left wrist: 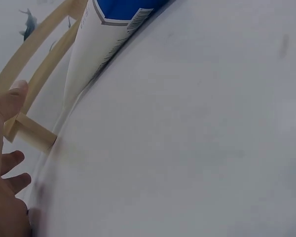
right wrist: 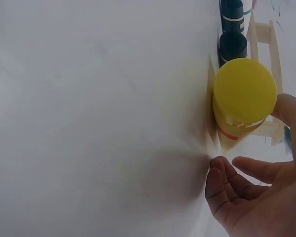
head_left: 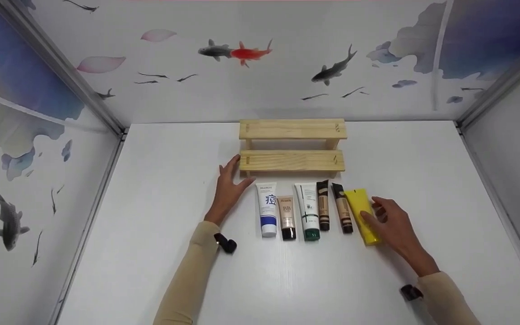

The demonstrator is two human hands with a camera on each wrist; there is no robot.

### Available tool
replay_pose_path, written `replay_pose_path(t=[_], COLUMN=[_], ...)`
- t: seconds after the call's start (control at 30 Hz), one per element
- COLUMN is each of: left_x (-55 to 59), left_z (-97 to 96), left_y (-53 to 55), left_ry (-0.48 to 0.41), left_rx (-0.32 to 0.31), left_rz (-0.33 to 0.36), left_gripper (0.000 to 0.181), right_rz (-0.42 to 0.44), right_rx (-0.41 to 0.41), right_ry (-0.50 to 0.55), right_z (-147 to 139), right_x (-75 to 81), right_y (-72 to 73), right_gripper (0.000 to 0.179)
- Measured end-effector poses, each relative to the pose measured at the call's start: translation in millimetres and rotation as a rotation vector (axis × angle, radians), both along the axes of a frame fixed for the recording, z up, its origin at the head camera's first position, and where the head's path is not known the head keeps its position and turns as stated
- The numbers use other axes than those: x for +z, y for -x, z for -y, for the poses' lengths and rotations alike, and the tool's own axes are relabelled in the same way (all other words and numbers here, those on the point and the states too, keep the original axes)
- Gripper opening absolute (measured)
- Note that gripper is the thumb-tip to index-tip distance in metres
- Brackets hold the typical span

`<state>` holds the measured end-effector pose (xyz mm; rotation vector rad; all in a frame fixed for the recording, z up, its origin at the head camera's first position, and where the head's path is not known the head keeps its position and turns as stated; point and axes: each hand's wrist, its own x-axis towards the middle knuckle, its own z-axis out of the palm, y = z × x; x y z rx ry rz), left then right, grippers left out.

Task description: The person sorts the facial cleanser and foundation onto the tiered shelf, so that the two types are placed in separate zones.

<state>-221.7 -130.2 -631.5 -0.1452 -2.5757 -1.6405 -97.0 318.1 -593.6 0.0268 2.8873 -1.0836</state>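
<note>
White table; painted walls; left hand spread; right hand, parted, touches yellow tube.

yellow tube, white-and-blue tube, white-and-green tube. rack: pale woodgrain. sleeves: beige. back wall: white, grey and red fish print.

Your long sleeves are beige, plain and lightly creased, and you wear a small black camera beside each cuff.
</note>
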Motion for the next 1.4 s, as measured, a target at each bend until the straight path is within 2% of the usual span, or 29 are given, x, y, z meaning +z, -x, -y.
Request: replay_pose_path(t=[0.2, 0.47, 0.8, 1.17, 1.4], left_x=[0.1, -3.6, -4.1, -6.4, -9.9], left_z=[-4.3, -6.1, -6.0, -12.2, -13.4], left_y=[7.9, 12.6, 18.8, 11.4, 9.5], left_ry=[0.008, -0.014, -0.047, -0.047, -0.042], left_rx=[-0.016, -0.033, -0.006, -0.017, 0.008], left_rz=[0.01, -0.027, -0.011, -0.031, -0.037], left_gripper=[0.09, 0.092, 0.092, 0.087, 0.085], right_rz=[-0.008, -0.004, 0.013, 0.057, 0.096], right_rx=[-0.012, -0.006, -0.045, -0.064, -0.065], right_ry=[-0.003, -0.015, -0.028, -0.081, -0.11], right_z=[1, 5, 11, 15, 19], right_x=[-1.5, -5.6, -7.2, -6.3, -4.7], right_y=[3.3, 6.1, 10.5, 9.9, 11.1], right_gripper=[0.072, 0.071, 0.075, 0.085, 0.088])
